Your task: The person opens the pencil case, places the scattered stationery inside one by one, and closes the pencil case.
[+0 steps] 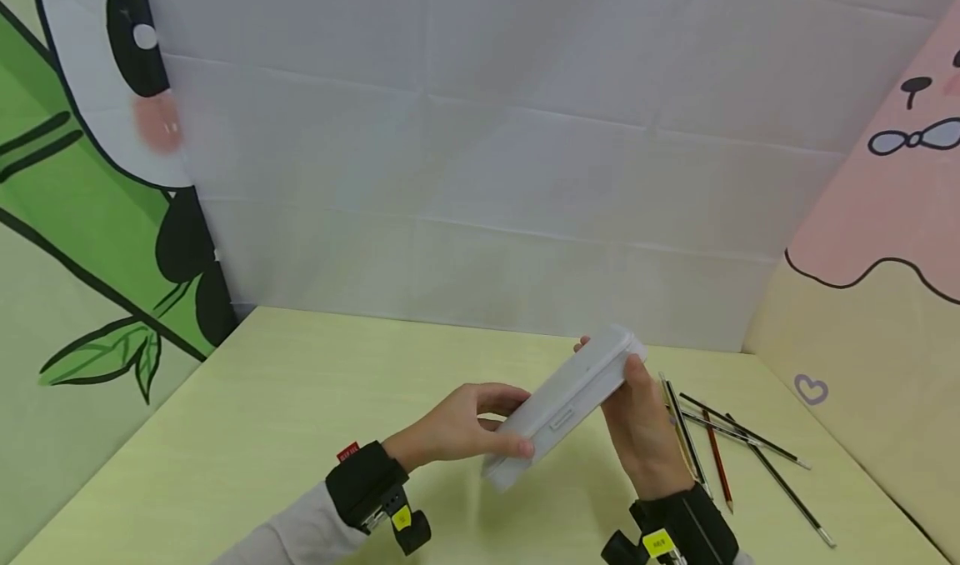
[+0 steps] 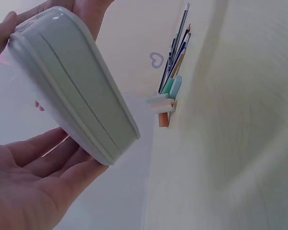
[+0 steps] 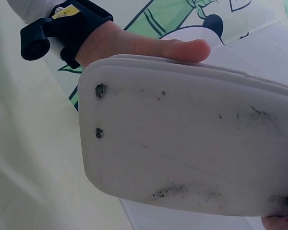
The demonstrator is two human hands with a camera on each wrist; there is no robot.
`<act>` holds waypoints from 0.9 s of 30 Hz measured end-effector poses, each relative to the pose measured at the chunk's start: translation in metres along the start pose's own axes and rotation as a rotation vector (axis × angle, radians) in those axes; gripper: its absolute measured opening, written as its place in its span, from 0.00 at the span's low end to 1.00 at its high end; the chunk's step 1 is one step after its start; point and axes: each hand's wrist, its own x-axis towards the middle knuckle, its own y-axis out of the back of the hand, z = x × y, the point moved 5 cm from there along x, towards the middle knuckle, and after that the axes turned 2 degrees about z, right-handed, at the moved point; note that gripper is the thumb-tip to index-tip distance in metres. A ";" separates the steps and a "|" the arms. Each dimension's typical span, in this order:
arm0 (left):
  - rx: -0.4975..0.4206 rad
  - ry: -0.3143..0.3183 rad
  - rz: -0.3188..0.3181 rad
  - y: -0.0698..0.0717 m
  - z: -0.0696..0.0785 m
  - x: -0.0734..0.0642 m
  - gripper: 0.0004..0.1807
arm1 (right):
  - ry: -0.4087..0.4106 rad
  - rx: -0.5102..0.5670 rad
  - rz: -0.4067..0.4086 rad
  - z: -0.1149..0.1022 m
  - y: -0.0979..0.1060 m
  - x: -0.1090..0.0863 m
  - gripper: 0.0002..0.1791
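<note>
White creased backdrop (image 1: pixel 480 148) fills 12 o'clock, pale yellow desk (image 1: pixel 337 365) runs below at 6. Green bamboo-print panel (image 1: pixel 82 182) at 9 o'clock, pink-and-cream panel (image 1: pixel 870 215) near 3. White case (image 1: pixel 562 407) at 5 o'clock, tilted over the desk, one face smudged dark. Right grip (image 1: pixel 645 432) holds its upper end, left grip (image 1: pixel 450 427) its lower. Pencils (image 1: pixel 717 457) strewn at 4 o'clock; left wrist view shows erasers (image 2: pixel 175 87) just beside them

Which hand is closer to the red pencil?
Right. The right hand is just left of the red pencil; the left hand is farther left, holding the near end of the white case.
</note>
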 end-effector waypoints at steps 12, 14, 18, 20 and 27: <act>0.033 0.015 -0.134 -0.003 -0.004 -0.005 0.47 | 0.028 -0.005 0.040 -0.002 -0.008 0.002 0.28; 0.029 0.019 -0.131 -0.002 -0.006 -0.006 0.46 | 0.032 0.006 0.035 -0.002 -0.009 0.001 0.29; 0.030 0.029 -0.093 -0.001 -0.009 -0.006 0.42 | 0.013 -0.010 0.042 0.001 -0.009 -0.001 0.32; 0.034 0.033 -0.068 -0.001 -0.009 -0.006 0.40 | 0.006 -0.014 0.040 0.001 -0.009 -0.002 0.33; 0.044 0.049 -0.018 -0.008 -0.007 -0.004 0.38 | -0.003 0.007 -0.039 0.002 -0.009 -0.001 0.32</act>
